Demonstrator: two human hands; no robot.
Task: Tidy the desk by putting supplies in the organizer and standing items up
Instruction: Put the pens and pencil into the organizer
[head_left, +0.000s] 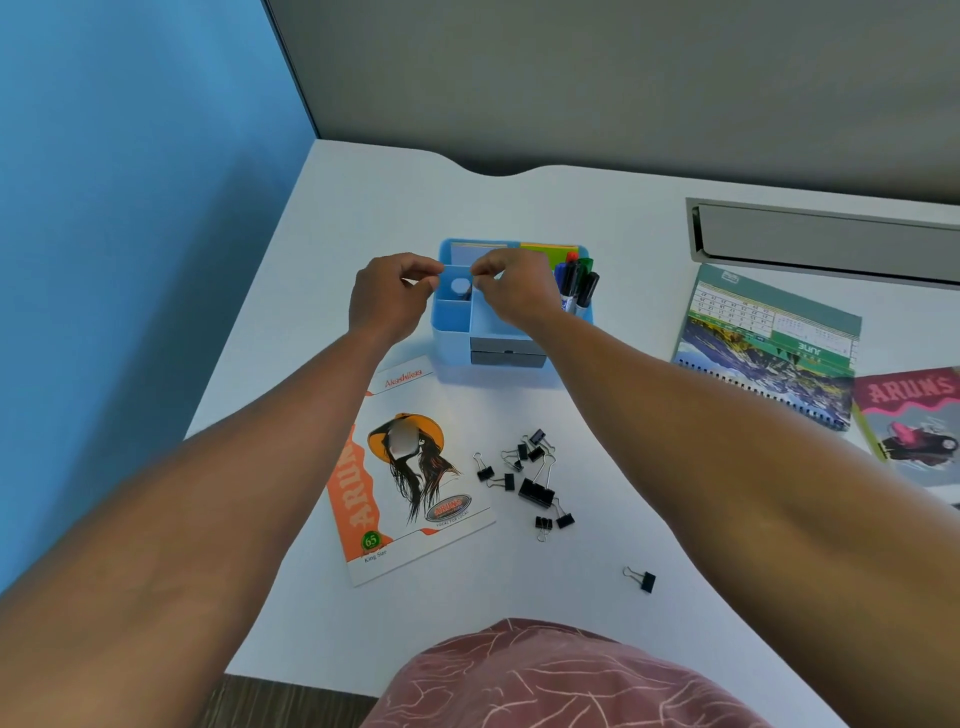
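**Organizer half filled, clips still loose on the counter**

Organizer (452, 322), a pale blue caddy, stands toward the back of the white counter (623, 218) and serves as the landmark for everything else.

Left of and in front of the organizer lies a notebook (410, 483) with an orange-hatted figure on its cover, flat on the counter. Above the organizer's left edge hovers the left hand (387, 296), fingers curled with fingertip and thumb pinched together; whether anything small is caught between them cannot be told. Just beside it, over the organizer's middle, the right hand (511, 288) is curled the same way, fingertips drawn in, and its contents are likewise too small or hidden to make out. Both hands sit over the small back-left compartment, where a white round object (460, 285) shows.

Inside the organizer: paper pads, pale and yellow-green, stand in the back slot; markers (579, 283) stand upright in the right compartment; the front left and middle compartments look bare; grey drawers (508, 352) sit low in front.

In front of the organizer, binder clips (530, 478) lie scattered, with one stray clip (644, 579) nearer the person. Right of the organizer a spiral calendar (769, 343) lies flat, and a second notebook (914, 421) beyond it.

The step in hand seems to be settling something into that small compartment. Next likely comes gathering the clips, which calls for pinching several small pieces, then standing the calendar up.
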